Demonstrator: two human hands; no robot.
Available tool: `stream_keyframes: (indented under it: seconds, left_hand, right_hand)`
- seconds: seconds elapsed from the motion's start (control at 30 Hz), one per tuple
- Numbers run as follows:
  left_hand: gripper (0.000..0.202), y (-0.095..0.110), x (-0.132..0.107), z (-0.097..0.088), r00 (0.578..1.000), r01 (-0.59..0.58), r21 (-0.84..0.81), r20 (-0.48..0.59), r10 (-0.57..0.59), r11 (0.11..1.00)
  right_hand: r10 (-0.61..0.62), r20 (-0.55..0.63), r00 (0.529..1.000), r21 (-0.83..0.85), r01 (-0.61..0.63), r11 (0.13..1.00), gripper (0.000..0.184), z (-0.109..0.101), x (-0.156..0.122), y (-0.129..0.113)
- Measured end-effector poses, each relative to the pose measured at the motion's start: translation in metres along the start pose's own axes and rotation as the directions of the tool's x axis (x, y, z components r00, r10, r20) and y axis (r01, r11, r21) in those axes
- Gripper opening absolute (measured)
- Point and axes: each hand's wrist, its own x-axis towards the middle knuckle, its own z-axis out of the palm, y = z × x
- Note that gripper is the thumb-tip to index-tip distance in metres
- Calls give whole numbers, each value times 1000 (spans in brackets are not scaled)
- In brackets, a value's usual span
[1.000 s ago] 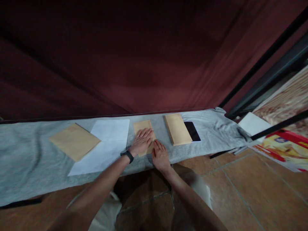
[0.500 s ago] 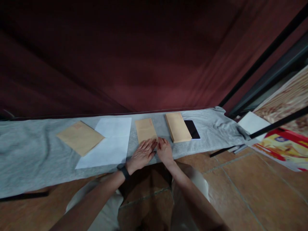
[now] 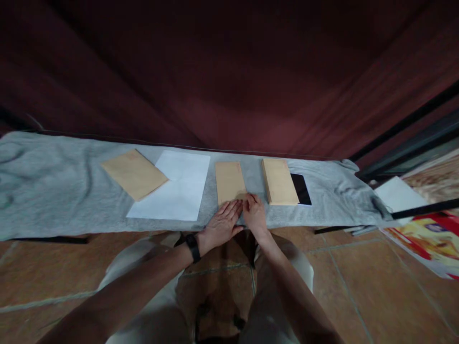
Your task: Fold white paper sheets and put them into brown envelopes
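Observation:
A brown paper envelope (image 3: 230, 179) lies flat on the grey cloth in front of me, faint red print at its far right corner. My left hand (image 3: 222, 224), with a dark band on its wrist, rests flat across the near end, fingers stretched out. Close beside it, my right hand (image 3: 254, 213) has its fingers curled in at the envelope's near right corner. The near edge is hidden under both hands. To the right lies a stack of brown envelopes (image 3: 280, 181), partly over a dark phone or tablet (image 3: 301, 188).
On the left, another brown envelope (image 3: 134, 174) overlaps a white paper sheet (image 3: 175, 193). The grey cloth (image 3: 68, 191) covers a narrow bench. A dark red curtain (image 3: 229, 95) hangs behind it. A red and yellow printed box (image 3: 430, 241) and a white panel (image 3: 399, 195) are at right.
The view has tilted, so the things on the cloth appear farther right and mostly higher. My hands stay at the envelope's near end, the right one at its corner.

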Motion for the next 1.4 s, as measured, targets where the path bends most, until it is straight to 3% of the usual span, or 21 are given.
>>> stream_keyframes:
  seconds: [0.1,0.2,0.3,0.4,0.47,0.63,0.83,1.1,1.4]
  left_hand:
    - [72,3,0,1,1000,-15,118,-7,16,993]
    - [75,4,-1,1,999,-29,168,-10,31,985]
    - [73,2,-1,3,999,-34,159,-11,36,987]
    - [70,0,-2,8,1000,-19,112,-12,21,994]
    - [71,-1,-2,12,1000,-4,76,-17,5,997]
    - [74,-1,-2,14,1000,-16,46,-20,17,999]
    - [74,2,1,8,999,-22,67,-36,24,998]
    - [81,0,0,12,999,-43,125,-25,46,991]
    - [80,-2,-3,8,998,-49,85,-29,52,995]
  right_hand:
    - [55,-12,998,-4,-55,998,33,-1,0,4]
    - [27,-19,999,6,-27,1000,32,-1,1,5]
    - [-129,33,991,94,125,988,36,2,1,2]
    - [-341,159,926,241,299,923,42,7,1,-1]
    - [-413,218,884,275,351,895,46,9,2,0]
    - [-404,335,851,255,331,909,54,6,13,5]
    - [-387,475,790,136,369,920,56,10,46,-4]
    - [-324,440,838,-141,421,896,53,37,89,-23]
    - [-290,310,905,-247,371,895,53,57,113,-35]
